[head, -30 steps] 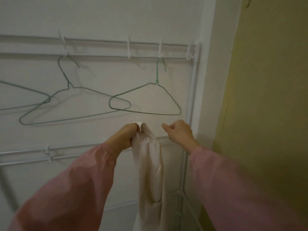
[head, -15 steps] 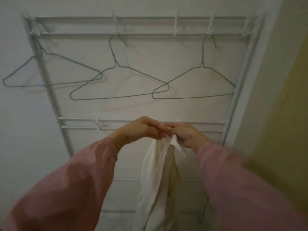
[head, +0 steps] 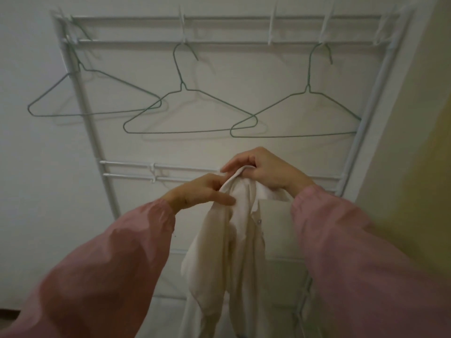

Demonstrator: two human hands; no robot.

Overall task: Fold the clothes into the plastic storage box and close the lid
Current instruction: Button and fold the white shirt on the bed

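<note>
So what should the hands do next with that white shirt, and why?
Probably draw the hands apart along the top of the white shirt to spread it out. The left hand and right hand both pinch it close together near the collar, so it hangs bunched and creased. Spread flat, it should fold more neatly.

Three hangers (head: 188, 111) on rack (head: 244, 41), shirt (head: 229, 240) hanging below; hands before rack

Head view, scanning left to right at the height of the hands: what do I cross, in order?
left hand → white garment, pinched at its top by both hands → right hand → yellow wall. The rack behind spans most of the width, so it is left out.
</note>
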